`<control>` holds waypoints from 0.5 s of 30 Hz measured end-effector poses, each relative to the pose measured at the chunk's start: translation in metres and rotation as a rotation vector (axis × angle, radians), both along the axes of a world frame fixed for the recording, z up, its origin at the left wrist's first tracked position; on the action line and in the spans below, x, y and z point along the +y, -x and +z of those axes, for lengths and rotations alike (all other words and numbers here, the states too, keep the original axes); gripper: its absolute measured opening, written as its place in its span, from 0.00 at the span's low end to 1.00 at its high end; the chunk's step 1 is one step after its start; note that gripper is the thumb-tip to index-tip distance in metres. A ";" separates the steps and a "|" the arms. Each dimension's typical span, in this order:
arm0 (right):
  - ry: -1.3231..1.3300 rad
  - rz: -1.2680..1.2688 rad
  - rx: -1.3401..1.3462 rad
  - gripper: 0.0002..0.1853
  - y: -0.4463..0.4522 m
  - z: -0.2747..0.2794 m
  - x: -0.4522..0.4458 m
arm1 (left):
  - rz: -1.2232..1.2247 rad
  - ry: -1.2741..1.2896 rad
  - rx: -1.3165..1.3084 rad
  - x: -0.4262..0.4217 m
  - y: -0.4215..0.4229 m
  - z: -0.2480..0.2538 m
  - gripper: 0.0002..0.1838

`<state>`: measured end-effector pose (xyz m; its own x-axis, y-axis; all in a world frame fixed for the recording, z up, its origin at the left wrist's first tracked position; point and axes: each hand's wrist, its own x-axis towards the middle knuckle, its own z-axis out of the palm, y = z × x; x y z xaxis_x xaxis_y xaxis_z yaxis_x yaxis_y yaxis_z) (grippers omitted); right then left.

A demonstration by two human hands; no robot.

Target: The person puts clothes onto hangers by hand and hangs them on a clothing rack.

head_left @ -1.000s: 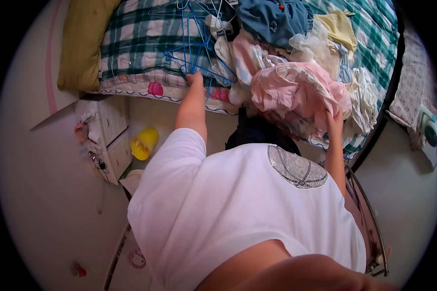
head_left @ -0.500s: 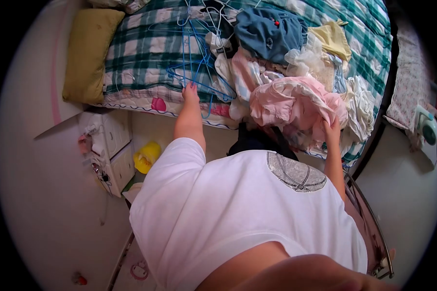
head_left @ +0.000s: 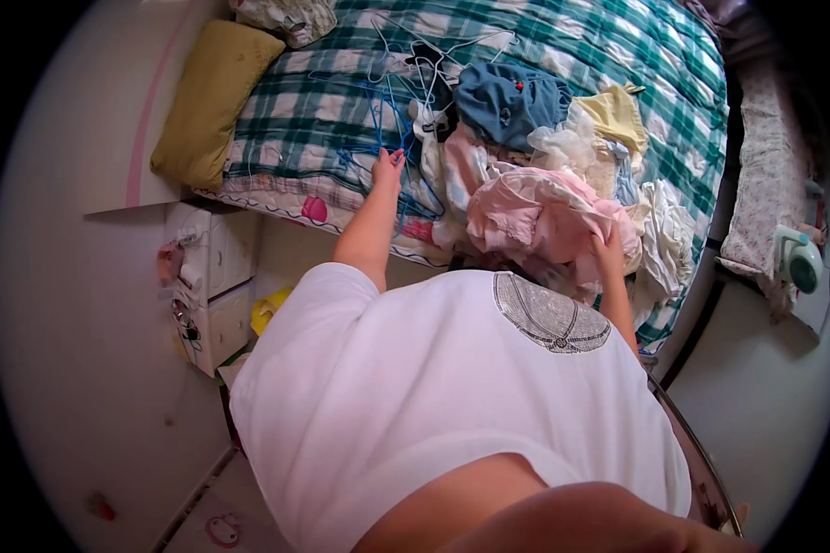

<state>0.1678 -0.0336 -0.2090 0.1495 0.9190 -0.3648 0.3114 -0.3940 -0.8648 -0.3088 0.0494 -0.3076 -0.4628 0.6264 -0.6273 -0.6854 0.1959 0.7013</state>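
Observation:
My left hand [head_left: 388,167] is closed on a blue clothes hanger [head_left: 378,131], one of several tangled on the bed. My right hand [head_left: 609,245] grips the right-hand edge of a bunched pink garment [head_left: 524,210], its fingers partly hidden by the cloth. Behind that garment lie a blue piece of clothing [head_left: 507,100], a yellow one [head_left: 615,117] and a sheer whitish one [head_left: 567,135]. Crumpled white cloth [head_left: 664,238] rests to the right of my right hand. Beyond the blue hangers are pale hangers [head_left: 438,60].
The bed carries a green-and-white checked quilt [head_left: 281,111]. At its left end sits an olive pillow [head_left: 214,101]. A white drawer unit [head_left: 226,253] and a yellow object [head_left: 269,307] stand below the bed's left side. A small fan [head_left: 800,260] is at the far right.
The view has shifted, so the bed and pillow sit lower and turned. My left hand stays at the blue hangers, its fingers now more drawn together. My right hand still holds the pink garment.

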 end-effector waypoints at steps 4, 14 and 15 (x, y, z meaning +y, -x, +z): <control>-0.018 0.029 -0.003 0.18 -0.002 0.007 -0.002 | -0.102 -0.082 0.115 -0.009 -0.028 0.029 0.17; -0.138 0.181 -0.003 0.24 -0.018 -0.004 -0.006 | -0.892 -0.065 1.300 -0.035 -0.075 0.066 0.21; -0.113 0.153 0.019 0.22 -0.017 -0.004 -0.007 | -0.973 -0.080 1.381 -0.041 -0.084 0.063 0.21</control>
